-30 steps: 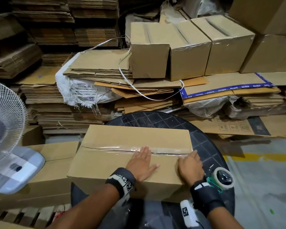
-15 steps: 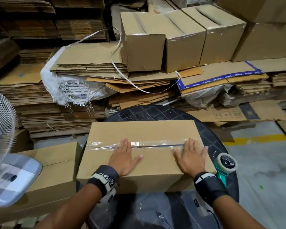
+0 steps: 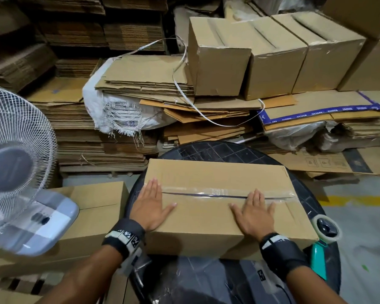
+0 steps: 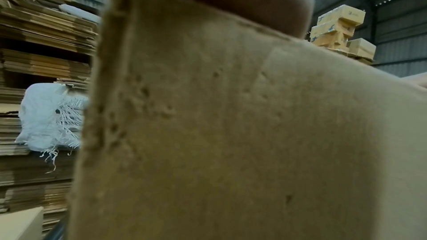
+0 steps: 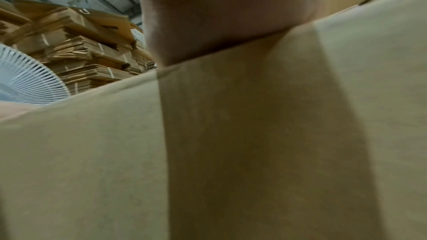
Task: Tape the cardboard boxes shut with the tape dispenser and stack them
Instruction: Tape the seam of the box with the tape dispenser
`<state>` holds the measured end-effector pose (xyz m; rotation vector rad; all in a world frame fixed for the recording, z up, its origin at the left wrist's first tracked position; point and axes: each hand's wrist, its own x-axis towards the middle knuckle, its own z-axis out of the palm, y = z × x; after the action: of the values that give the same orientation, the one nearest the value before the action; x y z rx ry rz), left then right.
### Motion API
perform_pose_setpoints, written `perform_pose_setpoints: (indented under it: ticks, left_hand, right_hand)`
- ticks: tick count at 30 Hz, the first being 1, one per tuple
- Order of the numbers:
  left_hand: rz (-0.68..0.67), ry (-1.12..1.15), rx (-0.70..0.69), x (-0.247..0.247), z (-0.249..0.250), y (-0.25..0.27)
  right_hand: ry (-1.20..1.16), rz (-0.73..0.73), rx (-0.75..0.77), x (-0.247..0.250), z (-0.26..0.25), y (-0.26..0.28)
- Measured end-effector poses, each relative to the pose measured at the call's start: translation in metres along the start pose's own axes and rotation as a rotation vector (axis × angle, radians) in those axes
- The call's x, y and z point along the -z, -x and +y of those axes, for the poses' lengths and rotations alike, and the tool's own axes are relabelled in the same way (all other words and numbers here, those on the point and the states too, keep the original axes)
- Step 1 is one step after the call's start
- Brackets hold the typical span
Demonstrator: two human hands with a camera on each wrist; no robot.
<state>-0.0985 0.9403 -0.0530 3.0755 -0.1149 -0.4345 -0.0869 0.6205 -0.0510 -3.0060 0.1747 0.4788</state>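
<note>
Your left hand [image 3: 150, 205] and right hand [image 3: 253, 212] lay flat, fingers straight, gripping nothing, on the taped brown cardboard box [image 3: 217, 176], teal-handled tape dispenser [image 3: 325, 233] beside it, round black bench [image 3: 208, 150] beneath.

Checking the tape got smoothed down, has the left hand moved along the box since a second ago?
Yes. The left hand has slid left along the taped seam, from near the box middle to its left end, flat on top.

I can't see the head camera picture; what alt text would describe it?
Two flat hands, left hand and right hand, press on a taped cardboard box on a round black table. A tape dispenser lies at right, a white fan at left.
</note>
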Motion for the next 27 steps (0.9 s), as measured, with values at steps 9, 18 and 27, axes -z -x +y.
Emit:
perform_pose_setpoints:
  ticks: [9, 18, 27]
  left_hand:
    - [0.025, -0.034, -0.114, -0.001, -0.015, 0.001]
    - [0.040, -0.064, -0.044, -0.001, -0.004, 0.002]
    - [-0.055, 0.007, -0.376, 0.003, 0.056, 0.001]
  right_hand:
    - [0.093, -0.071, 0.537, -0.011, -0.115, 0.011]
    - [-0.001, -0.027, 0.110, 0.012, 0.024, -0.009]
    - [-0.036, -0.043, -0.004, 0.004, -0.020, -0.013]
